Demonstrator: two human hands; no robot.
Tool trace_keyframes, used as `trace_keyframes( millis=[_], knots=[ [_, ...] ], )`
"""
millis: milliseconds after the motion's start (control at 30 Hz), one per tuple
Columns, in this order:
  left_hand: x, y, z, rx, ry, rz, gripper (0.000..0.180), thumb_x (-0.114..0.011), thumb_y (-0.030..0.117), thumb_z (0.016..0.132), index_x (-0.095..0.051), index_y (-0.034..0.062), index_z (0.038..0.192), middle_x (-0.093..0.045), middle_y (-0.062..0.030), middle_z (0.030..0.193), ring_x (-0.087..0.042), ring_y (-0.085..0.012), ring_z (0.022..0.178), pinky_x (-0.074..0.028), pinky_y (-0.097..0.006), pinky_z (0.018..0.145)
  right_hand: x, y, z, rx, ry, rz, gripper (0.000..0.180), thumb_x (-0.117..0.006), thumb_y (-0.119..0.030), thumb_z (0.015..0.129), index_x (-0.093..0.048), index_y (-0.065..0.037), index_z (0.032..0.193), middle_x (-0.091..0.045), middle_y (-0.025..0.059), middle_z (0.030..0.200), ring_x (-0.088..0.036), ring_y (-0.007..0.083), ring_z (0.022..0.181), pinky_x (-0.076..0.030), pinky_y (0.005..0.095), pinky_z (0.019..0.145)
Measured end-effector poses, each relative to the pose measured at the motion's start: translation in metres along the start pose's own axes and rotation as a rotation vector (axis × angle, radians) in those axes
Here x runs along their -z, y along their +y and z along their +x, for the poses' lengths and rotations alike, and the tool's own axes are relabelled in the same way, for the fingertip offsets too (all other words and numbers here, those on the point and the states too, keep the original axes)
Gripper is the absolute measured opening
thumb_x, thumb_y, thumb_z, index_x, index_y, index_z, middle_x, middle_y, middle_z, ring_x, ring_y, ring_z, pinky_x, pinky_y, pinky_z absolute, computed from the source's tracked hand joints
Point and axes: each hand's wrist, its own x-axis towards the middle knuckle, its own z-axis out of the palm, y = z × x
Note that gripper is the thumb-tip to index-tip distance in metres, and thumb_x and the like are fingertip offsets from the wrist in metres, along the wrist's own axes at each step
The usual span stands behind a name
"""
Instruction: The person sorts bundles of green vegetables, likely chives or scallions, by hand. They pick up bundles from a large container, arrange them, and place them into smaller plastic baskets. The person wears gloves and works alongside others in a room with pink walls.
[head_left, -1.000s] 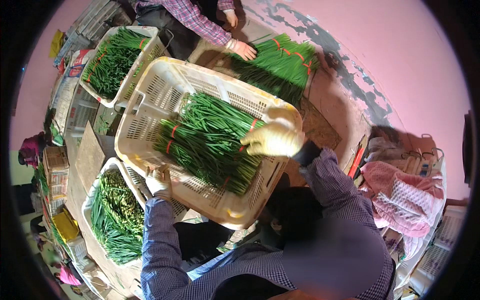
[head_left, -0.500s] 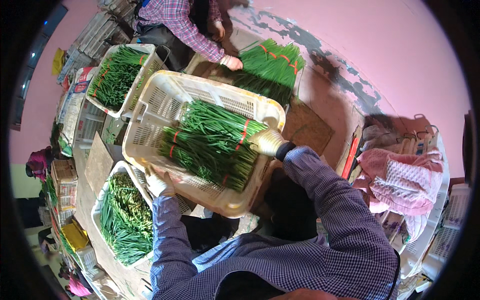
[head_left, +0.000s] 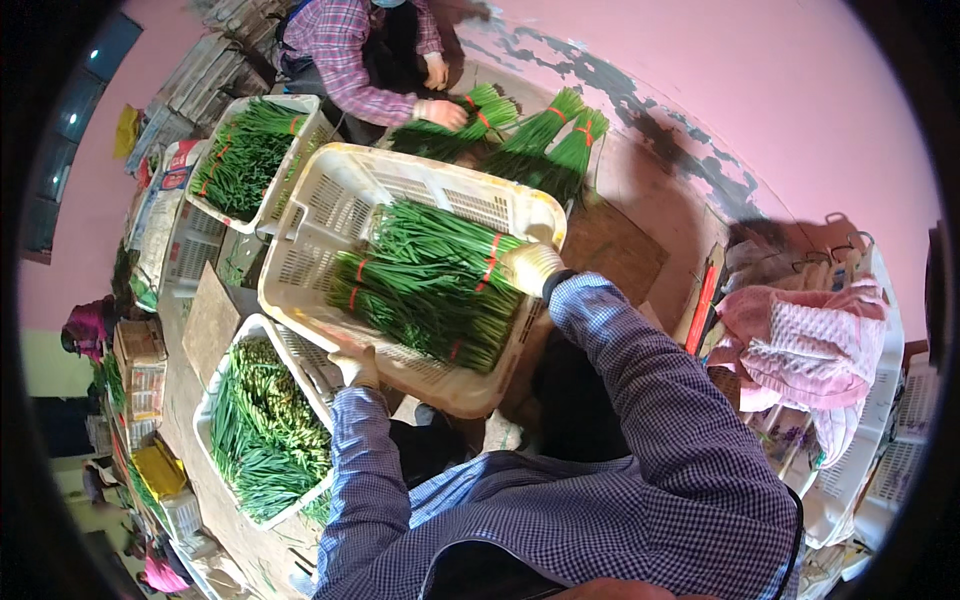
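Note:
A cream plastic crate [head_left: 470, 398] hangs tilted before me, in both my hands. My right hand [head_left: 534, 270], in a pale glove, is closed over its right rim, beside the cut ends of the greens. My left hand [head_left: 357, 368], also gloved, grips the near left rim; its fingertips are partly hidden. Inside the crate lie bundles of long green chives [head_left: 430, 232], tied with orange-red bands. The crate's left end shows bare slotted wall.
Left stand two white crates of greens, one far [head_left: 240, 160], one near [head_left: 265, 430]. A co-worker's hand [head_left: 440, 113] touches tied bundles [head_left: 545, 140] on the floor by the pink wall. At right, a pink cloth [head_left: 790, 340] hangs over a white rack.
The crate has shifted slightly, its left end moving right, with both my hands still on it. The co-worker's hand has moved left, and the floor bundles now lie spread apart.

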Motion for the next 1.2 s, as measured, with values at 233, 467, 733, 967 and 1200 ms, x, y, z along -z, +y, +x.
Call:
trace_keyframes(
  millis=[233,467,733,967,1200],
  knots=[
    [-0.018,-0.025,0.034,0.059,0.014,-0.647,0.09,-0.054,0.011,0.102,0.013,0.0168,0.162,-0.032,-0.0184,0.159,-0.044,-0.031,0.136,-0.045,-0.043,0.109,0.004,-0.007,0.009,-0.039,0.034,0.078,0.031,-0.063,-0.032,0.092,-0.071,-0.003,0.087,-0.068,0.0165,0.073,-0.068,0.035,0.07,-0.055,0.0473,0.07],
    [-0.03,0.001,0.002,0.236,0.095,-1.229,0.069,-0.04,0.038,0.106,-0.005,0.0133,0.16,-0.052,-0.0215,0.141,-0.061,-0.0335,0.113,-0.054,-0.045,0.094,0.008,-0.002,-0.002,0.018,0.104,0.053,0.026,-0.061,-0.03,0.092,-0.069,-0.006,0.085,-0.067,0.0148,0.073,-0.067,0.0363,0.071,-0.054,0.0475,0.069],
    [-0.032,0.017,-0.019,0.058,0.148,-0.335,0.083,-0.057,0.022,0.102,-0.001,0.0079,0.162,-0.066,-0.018,0.123,-0.065,-0.0258,0.098,-0.055,-0.04,0.09,0.009,-0.003,-0.007,-0.067,0.011,0.088,0.025,-0.058,-0.029,0.093,-0.068,-0.007,0.087,-0.07,0.0168,0.082,-0.068,0.0377,0.079,-0.053,0.0491,0.075],
    [-0.021,-0.047,0.038,-0.027,0.284,-0.553,0.065,-0.043,0.032,0.105,-0.014,0.0062,0.158,-0.068,-0.0181,0.111,-0.067,-0.027,0.088,-0.058,-0.04,0.077,0.003,-0.032,0.018,-0.046,0.054,0.135,0.024,-0.058,-0.03,0.091,-0.07,-0.01,0.087,-0.07,0.0183,0.084,-0.068,0.0389,0.08,-0.054,0.0509,0.075],
    [-0.011,0.04,-0.036,0.148,0.113,-0.588,0.095,-0.058,0.0,0.096,0.009,0.0148,0.163,-0.046,-0.017,0.149,-0.057,-0.026,0.117,-0.054,-0.04,0.096,0.022,-0.004,0.0,-0.052,-0.011,-0.02,0.028,-0.056,-0.029,0.095,-0.068,-0.005,0.086,-0.07,0.017,0.079,-0.068,0.0371,0.076,-0.054,0.0501,0.071]
  ],
)
